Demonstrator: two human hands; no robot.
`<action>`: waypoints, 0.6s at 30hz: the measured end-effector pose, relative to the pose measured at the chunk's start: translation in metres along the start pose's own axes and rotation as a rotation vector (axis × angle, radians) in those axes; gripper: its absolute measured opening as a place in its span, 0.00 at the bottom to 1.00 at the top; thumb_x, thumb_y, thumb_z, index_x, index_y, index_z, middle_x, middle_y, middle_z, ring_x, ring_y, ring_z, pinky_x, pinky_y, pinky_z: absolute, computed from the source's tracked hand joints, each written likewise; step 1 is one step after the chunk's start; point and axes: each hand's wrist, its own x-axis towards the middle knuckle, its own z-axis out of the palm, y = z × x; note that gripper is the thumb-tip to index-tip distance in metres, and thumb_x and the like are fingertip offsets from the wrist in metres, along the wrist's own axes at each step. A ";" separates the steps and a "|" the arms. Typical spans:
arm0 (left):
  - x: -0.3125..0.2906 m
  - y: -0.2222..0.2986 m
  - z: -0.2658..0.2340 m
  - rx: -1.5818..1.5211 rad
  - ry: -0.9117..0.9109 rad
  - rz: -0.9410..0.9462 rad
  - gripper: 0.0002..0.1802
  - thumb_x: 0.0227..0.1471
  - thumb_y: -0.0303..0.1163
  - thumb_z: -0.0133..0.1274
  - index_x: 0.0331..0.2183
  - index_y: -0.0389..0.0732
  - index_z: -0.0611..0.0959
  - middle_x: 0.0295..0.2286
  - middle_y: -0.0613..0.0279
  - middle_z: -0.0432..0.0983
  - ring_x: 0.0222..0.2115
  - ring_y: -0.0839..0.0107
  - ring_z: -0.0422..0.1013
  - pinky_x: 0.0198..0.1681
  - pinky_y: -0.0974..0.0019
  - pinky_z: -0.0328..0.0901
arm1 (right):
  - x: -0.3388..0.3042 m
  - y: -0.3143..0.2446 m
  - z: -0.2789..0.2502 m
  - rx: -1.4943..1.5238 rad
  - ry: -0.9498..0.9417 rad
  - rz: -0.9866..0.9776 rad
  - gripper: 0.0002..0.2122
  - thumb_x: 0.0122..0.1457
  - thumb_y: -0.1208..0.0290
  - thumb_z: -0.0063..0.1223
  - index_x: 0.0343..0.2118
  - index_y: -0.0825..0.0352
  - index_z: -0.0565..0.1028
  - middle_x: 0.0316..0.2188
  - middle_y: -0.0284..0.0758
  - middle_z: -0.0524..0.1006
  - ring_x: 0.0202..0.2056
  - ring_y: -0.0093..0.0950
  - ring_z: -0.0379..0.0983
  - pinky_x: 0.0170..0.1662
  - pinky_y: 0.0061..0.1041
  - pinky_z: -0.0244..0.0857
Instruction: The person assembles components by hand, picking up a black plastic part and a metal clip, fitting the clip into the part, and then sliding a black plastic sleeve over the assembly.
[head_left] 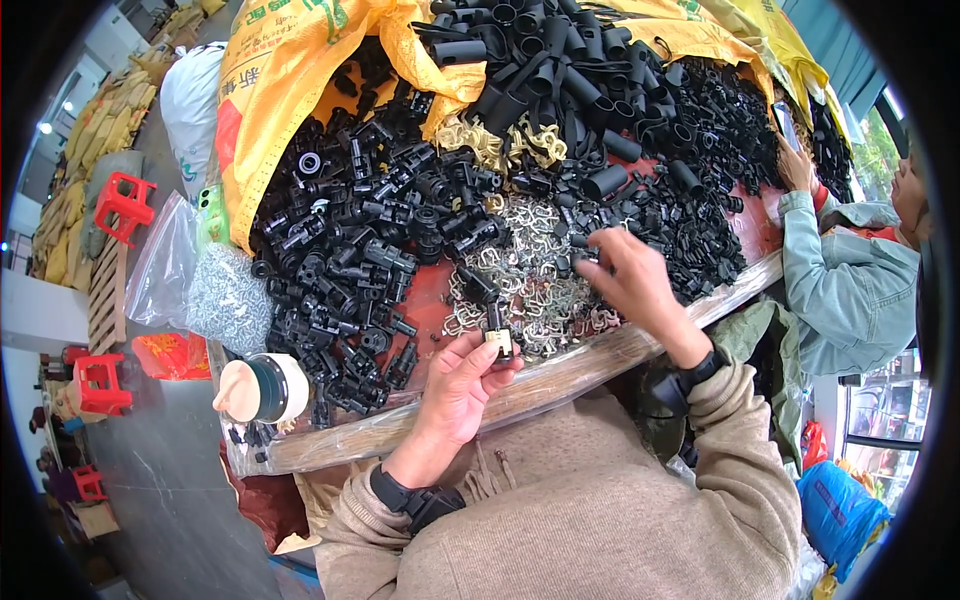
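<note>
My left hand (455, 395) pinches a black plastic fitting with a cream-coloured piece on it (498, 343), held upright near the table's front edge. My right hand (635, 280) hovers over the small parts with its fingers curled. Dark bits lie at its fingertips, and I cannot make out what is between them. Below and between the hands spreads a heap of pale metal clips (535, 250). To the left is a large pile of black plastic fittings (345, 240). Small flat black pieces (690, 235) are heaped to the right.
Black tubes (590, 85) and cream-coloured parts (475, 140) lie at the back by a yellow woven sack (285, 70). A bag of screws (230, 298) and a lidded cup (265, 388) stand left. A wooden edge (540, 385) runs in front. At right, another person's hand (795, 165) holds a phone-like object.
</note>
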 end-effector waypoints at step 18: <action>-0.005 -0.005 -0.002 0.017 0.025 0.042 0.12 0.46 0.30 0.50 0.35 0.35 0.72 0.30 0.56 0.73 0.29 0.70 0.71 0.31 0.74 0.68 | -0.008 0.016 0.003 0.361 -0.054 0.166 0.06 0.47 0.78 0.52 0.30 0.69 0.70 0.22 0.30 0.70 0.22 0.19 0.67 0.25 0.17 0.60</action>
